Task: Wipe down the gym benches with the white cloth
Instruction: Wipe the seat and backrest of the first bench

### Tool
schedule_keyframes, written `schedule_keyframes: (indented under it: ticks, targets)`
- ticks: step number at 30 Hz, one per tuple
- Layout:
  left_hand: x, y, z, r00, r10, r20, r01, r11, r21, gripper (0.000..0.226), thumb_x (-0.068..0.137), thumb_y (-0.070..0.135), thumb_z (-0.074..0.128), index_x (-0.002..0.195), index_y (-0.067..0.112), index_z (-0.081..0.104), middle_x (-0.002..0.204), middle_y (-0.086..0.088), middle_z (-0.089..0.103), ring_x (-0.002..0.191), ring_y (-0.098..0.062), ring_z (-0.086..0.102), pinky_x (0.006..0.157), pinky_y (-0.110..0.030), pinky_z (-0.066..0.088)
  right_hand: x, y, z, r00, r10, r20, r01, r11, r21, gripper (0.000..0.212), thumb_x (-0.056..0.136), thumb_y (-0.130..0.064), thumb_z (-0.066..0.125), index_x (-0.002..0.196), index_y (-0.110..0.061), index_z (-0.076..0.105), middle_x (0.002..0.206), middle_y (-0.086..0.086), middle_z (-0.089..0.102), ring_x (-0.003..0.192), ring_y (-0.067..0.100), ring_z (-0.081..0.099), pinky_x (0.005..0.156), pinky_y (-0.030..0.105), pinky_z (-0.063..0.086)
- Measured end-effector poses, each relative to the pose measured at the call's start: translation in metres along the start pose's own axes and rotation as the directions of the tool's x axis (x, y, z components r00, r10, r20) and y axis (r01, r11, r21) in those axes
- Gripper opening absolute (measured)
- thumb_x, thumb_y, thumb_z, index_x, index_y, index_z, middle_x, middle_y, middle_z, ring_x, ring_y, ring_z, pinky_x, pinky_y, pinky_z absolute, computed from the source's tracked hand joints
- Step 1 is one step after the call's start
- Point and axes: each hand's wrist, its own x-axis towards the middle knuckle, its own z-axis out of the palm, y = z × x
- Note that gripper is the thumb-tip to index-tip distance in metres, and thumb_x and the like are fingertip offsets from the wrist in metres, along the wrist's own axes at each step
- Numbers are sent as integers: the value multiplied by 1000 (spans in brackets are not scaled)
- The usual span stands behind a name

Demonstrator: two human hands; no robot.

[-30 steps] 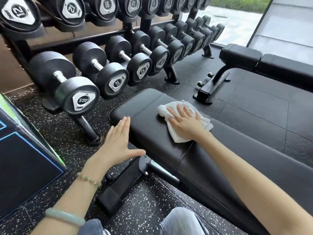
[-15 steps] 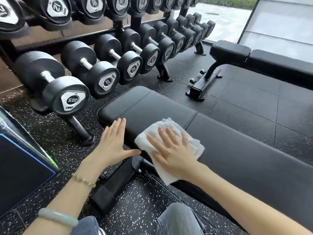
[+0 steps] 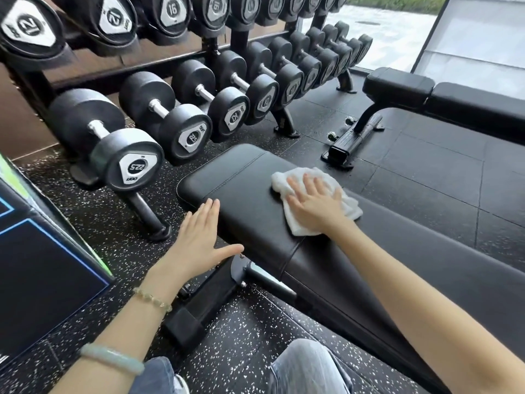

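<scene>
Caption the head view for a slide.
Right hand presses white cloth onto the near bench; left hand open beside it.

A crumpled white cloth (image 3: pixel 279 185) lies atop the near black padded bench (image 3: pixel 241 189), at the seam between its two pads, while a second black bench (image 3: pixel 397 86) stands well apart beyond.

Speckled black rubber floor (image 3: pixel 241 325), a loaded dumbbell rack (image 3: pixel 285 122), daylight through a window (image 3: pixel 392 32).

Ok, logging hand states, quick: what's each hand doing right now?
Left hand: open, fingers straight, holding nothing.
Right hand: open, flat, pressing the white cloth on the bench.
</scene>
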Motion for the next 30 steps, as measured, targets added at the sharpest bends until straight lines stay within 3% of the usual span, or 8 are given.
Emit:
schedule_keyframes:
  ticks: [4, 7, 9, 14, 18, 23, 27, 30]
  targets:
    - [4, -2, -3, 1000, -25, -11, 24, 1000, -9, 125, 62, 92, 26, 149, 10, -7, 158, -8, -6, 145, -19, -6, 116, -38, -3, -53, -21, 16, 982, -189, -13, 189, 981, -33, 69, 81, -62, -10, 147, -48, 2, 160, -5, -4, 147, 20, -6, 112, 60, 3]
    - [7, -5, -6, 999, -48, -13, 48, 999, -26, 112, 72, 78, 37, 149, 9, -6, 158, -8, -7, 145, -18, -7, 116, -37, -3, -67, -22, 15, 968, -251, 16, 252, 968, -14, 75, 72, -64, -16, 145, -53, 0, 160, -8, -8, 146, 17, -11, 113, 58, -1]
    - [9, -7, -7, 999, -44, -11, 44, 999, -21, 115, 71, 81, 37, 149, 9, -6, 158, -8, -6, 145, -19, -6, 115, -37, -4, -57, -19, 10, 968, -251, 8, 251, 968, -10, 72, 75, -65, -13, 145, -55, 3, 160, -10, -5, 146, 15, -10, 113, 57, 1]
    - [14, -14, -7, 1000, -4, -27, 4, 1000, -12, 121, 57, 86, 17, 150, 10, -4, 158, -6, -1, 145, -18, -3, 116, -38, -4, 14, -27, 1, 982, -186, 9, 186, 982, -34, 49, 99, -54, 14, 147, -50, 6, 160, -8, -4, 147, 15, -7, 111, 57, 3]
    - [19, -30, -8, 997, 12, -76, -10, 1000, 22, 122, 57, 88, 14, 150, 10, -1, 158, -4, 6, 145, -19, 3, 115, -38, -3, 63, -40, -4, 984, -176, 18, 176, 984, -24, 49, 100, -52, 15, 148, -48, 6, 160, -7, -3, 147, 16, -6, 112, 57, 1]
    - [19, -46, -8, 998, 46, -48, -53, 986, -156, 105, 67, 80, 25, 149, 23, -8, 156, 13, -5, 138, 3, -16, 113, -25, -12, 111, -59, -11, 982, -189, -18, 188, 982, -32, 49, 100, -49, 16, 148, -44, 9, 159, -6, 5, 146, 15, 2, 111, 54, 11]
    - [20, -54, -8, 994, 100, -40, -105, 980, -169, 99, 69, 77, 28, 146, 31, -14, 151, 20, -14, 134, 9, -23, 113, -25, -15, 144, -77, -13, 982, -189, -19, 189, 982, -18, 50, 100, -49, 17, 149, -43, 11, 159, -6, 8, 145, 14, 7, 110, 52, 15]
    - [18, -58, -11, 991, 131, -35, -135, 975, -175, 94, 72, 75, 25, 148, 30, -8, 150, 22, -15, 135, 9, -22, 113, -24, -14, 163, -94, -16, 989, -145, 11, 145, 989, -1, 51, 98, -50, 16, 148, -43, 12, 160, -5, 6, 146, 17, 7, 110, 54, 13]
